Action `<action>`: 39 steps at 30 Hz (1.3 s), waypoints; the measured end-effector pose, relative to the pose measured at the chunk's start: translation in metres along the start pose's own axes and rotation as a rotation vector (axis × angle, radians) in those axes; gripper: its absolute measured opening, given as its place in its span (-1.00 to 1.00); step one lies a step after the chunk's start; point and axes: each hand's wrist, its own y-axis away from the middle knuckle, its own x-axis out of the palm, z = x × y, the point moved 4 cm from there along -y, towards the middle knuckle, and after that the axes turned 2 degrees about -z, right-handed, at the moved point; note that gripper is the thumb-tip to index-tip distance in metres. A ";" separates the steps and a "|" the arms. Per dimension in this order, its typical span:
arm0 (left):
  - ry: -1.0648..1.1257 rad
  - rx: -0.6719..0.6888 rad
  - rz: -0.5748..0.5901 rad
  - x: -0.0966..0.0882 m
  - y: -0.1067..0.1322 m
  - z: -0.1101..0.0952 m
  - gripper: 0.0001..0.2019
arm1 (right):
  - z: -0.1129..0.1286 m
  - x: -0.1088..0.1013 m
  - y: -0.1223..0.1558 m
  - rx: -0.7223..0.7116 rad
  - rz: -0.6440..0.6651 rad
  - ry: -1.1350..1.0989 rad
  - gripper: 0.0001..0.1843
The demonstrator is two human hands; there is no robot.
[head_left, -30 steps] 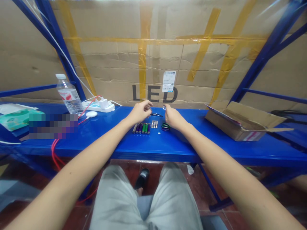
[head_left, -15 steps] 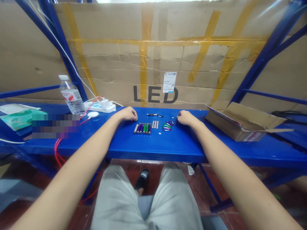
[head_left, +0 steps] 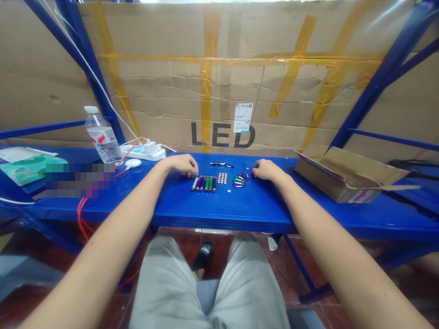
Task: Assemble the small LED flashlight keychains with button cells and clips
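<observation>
Both hands rest on the blue metal worktop (head_left: pixel 240 205). The left hand (head_left: pixel 181 164) lies curled, its grip loosely closed on nothing, at ten o'clock from the row of small coloured metal cylinders (head_left: pixel 204 183). The right hand (head_left: pixel 265 169), also loosely curled and holding nothing, sits at three o'clock just beside the pile of coloured carabiner clips (head_left: pixel 239 179). Between row and clips lies a cluster of silver button cells (head_left: pixel 222 178).

Bare forearms without sleeves, light grey shorts (head_left: pixel 209 283), black slipper (head_left: pixel 203 256) on one foot
</observation>
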 end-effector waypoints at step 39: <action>-0.136 0.072 -0.609 -0.009 -0.033 0.013 -0.85 | 0.026 -0.009 0.012 -0.180 0.019 -0.150 -0.78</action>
